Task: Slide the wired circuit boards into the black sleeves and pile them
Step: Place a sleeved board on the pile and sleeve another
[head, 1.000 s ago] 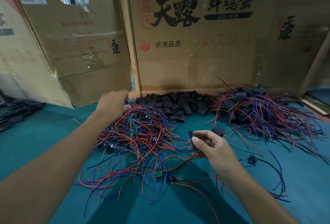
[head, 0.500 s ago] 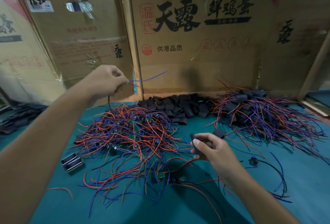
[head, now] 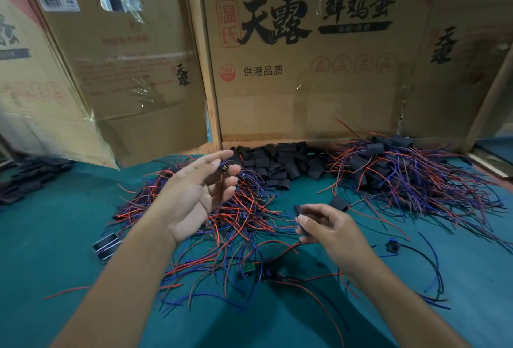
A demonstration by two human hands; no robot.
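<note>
Bench (head: 55, 236) is covered in matt teal cloth — looks like felt. Black sleeves (head: 280, 166) look matt, rubbery. Far wall's plain brown cardboard (head: 305, 103) — glossy clear tape (head: 122, 3) at left.

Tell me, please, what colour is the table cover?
Teal green table cover, clearest in the head view.

Two hands are seen, three wire heaps (head: 211, 217) are counted, and one heap of empty black sleeves (head: 280, 163) is seen.

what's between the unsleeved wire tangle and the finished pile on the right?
Head view: the heap of empty black sleeves sits between the wire tangle and the finished pile, toward the cardboard; nearer the person, bare green table.
</note>
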